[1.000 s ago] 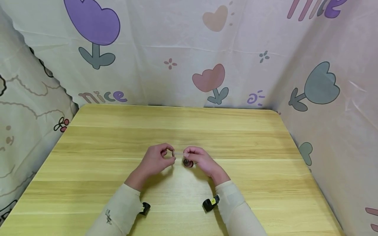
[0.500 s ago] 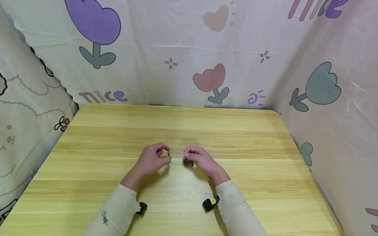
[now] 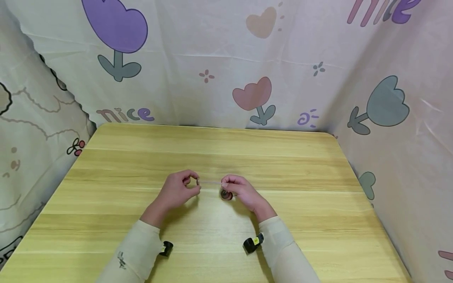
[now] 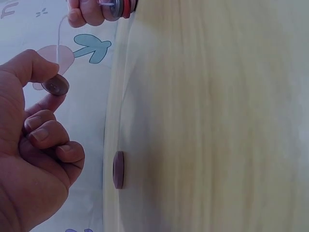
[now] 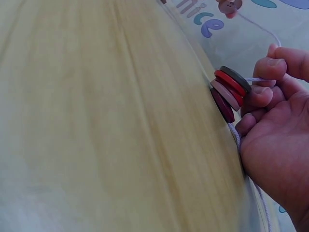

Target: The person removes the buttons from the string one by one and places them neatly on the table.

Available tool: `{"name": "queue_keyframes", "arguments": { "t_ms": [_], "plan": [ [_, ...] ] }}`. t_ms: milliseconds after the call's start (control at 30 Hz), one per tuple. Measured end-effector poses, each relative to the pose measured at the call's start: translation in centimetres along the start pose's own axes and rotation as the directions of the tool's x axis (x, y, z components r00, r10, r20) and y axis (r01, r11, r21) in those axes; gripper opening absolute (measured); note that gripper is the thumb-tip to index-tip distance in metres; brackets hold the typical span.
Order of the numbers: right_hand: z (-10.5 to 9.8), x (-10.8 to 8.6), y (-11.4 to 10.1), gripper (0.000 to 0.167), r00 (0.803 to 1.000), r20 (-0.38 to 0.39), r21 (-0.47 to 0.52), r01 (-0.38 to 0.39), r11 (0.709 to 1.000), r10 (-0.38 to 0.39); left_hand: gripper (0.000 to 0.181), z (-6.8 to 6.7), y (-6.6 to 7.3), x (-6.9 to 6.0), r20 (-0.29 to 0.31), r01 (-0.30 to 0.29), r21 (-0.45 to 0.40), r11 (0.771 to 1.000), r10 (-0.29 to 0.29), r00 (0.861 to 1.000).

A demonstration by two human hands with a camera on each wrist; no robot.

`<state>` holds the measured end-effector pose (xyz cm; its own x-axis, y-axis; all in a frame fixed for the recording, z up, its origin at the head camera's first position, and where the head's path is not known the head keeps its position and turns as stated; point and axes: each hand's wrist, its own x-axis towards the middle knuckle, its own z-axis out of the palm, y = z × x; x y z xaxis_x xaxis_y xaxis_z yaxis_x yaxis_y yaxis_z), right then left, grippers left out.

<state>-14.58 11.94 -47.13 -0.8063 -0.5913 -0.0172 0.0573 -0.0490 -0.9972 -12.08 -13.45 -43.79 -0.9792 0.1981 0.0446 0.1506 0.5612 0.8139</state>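
The yellow wood-grained table (image 3: 212, 251) bears soft shadows (image 3: 185, 210); whether the brown disc (image 4: 119, 170) touches it is unclear.

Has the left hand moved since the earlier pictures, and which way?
Yes. In the head view, judged against the table, the left hand has shifted left, away from the right hand.

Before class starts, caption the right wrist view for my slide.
Right hand pinching a pale string threaded through stacked coloured discs.

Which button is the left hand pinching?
The grey-brown button, between thumb and finger of the left hand. The stacked buttons bunch beside the right hand; another button sits unheld.
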Motion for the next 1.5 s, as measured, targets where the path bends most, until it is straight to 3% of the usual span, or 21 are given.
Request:
{"name": "queue_keyframes", "arguments": {
  "t_ms": [267,567,733,933,1167,1500],
  "plan": [
    [0.1,0.0,0.1,0.030,1.000,-0.001,0.005,-0.008,1.000,0.008,0.025,-0.8,-0.7,-0.2,-0.005,0.034,0.019,0.999,-0.034,0.999],
    [0.0,-0.1,0.1,0.030,1.000,-0.014,-0.011,-0.002,1.000,0.001,0.030,-3.1,-1.6,-0.6,-0.020,0.120,0.000,0.993,-0.120,0.993],
    [0.0,-0.1,0.1,0.031,1.000,-0.019,-0.011,-0.004,1.000,0.004,0.035,-4.0,-2.0,-1.0,-0.028,0.144,0.036,0.989,-0.143,0.989],
    [0.0,-0.1,0.1,0.031,1.000,-0.016,-0.015,0.000,1.000,0.000,0.038,-4.6,-2.8,-1.8,-0.044,0.153,0.056,0.987,-0.150,0.988],
    [0.0,-0.1,0.1,0.031,1.000,-0.011,-0.014,0.001,1.000,-0.001,0.024,-5.4,-3.9,-2.7,-0.085,0.144,0.091,0.985,-0.137,0.987],
    [-0.1,-0.1,0.2,0.029,1.000,-0.011,-0.021,0.014,1.000,-0.014,0.026,-6.0,-4.6,-3.5,-0.072,0.174,0.100,0.980,-0.167,0.983]
  ]
}}
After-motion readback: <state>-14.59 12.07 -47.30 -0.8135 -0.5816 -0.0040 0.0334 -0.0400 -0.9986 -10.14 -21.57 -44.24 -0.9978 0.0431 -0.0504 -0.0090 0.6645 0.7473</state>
